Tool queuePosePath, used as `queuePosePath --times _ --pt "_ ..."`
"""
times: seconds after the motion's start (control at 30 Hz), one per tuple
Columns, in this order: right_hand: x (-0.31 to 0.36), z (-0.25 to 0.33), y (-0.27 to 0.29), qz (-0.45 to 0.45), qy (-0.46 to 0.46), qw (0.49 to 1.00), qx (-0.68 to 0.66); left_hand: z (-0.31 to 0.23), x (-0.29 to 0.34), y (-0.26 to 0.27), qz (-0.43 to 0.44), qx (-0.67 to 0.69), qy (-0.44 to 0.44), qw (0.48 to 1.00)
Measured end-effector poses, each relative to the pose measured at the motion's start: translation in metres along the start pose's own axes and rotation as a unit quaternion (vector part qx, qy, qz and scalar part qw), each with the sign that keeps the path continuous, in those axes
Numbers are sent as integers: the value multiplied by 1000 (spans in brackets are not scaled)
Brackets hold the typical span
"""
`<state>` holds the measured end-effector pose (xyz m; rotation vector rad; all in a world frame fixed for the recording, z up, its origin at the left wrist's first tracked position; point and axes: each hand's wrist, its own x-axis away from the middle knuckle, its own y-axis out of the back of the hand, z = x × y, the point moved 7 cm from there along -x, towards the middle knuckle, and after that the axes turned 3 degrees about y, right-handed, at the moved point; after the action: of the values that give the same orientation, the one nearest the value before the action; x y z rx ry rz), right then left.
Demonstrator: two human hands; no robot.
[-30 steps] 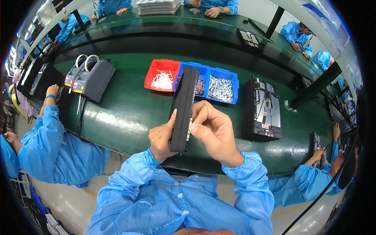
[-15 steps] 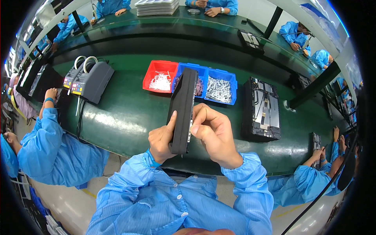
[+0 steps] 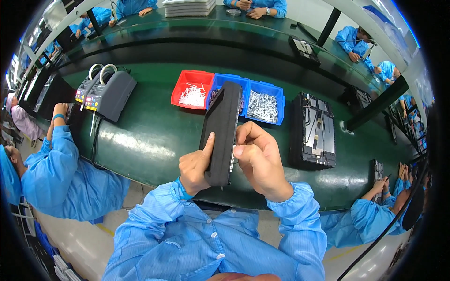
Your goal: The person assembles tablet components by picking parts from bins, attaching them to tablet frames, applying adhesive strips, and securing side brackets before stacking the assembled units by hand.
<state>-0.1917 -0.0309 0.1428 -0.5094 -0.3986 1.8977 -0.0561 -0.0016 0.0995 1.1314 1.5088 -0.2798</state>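
Note:
My left hand (image 3: 193, 171) grips a black rectangular case (image 3: 218, 136) by its lower left side, thumb flat along its face. The case stands tilted on edge above the bench, its front turned to the right and mostly hidden from here. At its right side my right hand (image 3: 260, 157) has thumb and forefinger pinched together, close to a narrow pale strip (image 3: 232, 161) along the edge. Whether something small lies between those fingertips I cannot make out.
Behind the case are a red bin (image 3: 190, 91) of white pieces and a blue bin (image 3: 265, 102) of silvery pieces; another blue bin is partly hidden. A stack of black-framed devices (image 3: 315, 131) stands right, a grey two-unit machine (image 3: 110, 93) left. Co-workers sit on both sides.
The case has turned slightly and shifted a little to the right. My right hand has moved slightly right with it, fingers still pinched.

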Motion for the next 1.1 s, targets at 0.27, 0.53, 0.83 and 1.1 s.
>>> queuePosePath --times 0.27,0.53,0.83,1.1 --pt "11 -8 -6 -11 45 999 -25 -1 -3 1 21 20 18 999" --pt "24 -3 -9 31 69 997 -15 -3 -4 -6 23 41 -12 999" --pt "43 59 71 -55 184 849 492 18 5 11 -24 386 371 844" --pt "102 42 107 -168 31 946 276 -17 -19 -73 133 607 543 565"
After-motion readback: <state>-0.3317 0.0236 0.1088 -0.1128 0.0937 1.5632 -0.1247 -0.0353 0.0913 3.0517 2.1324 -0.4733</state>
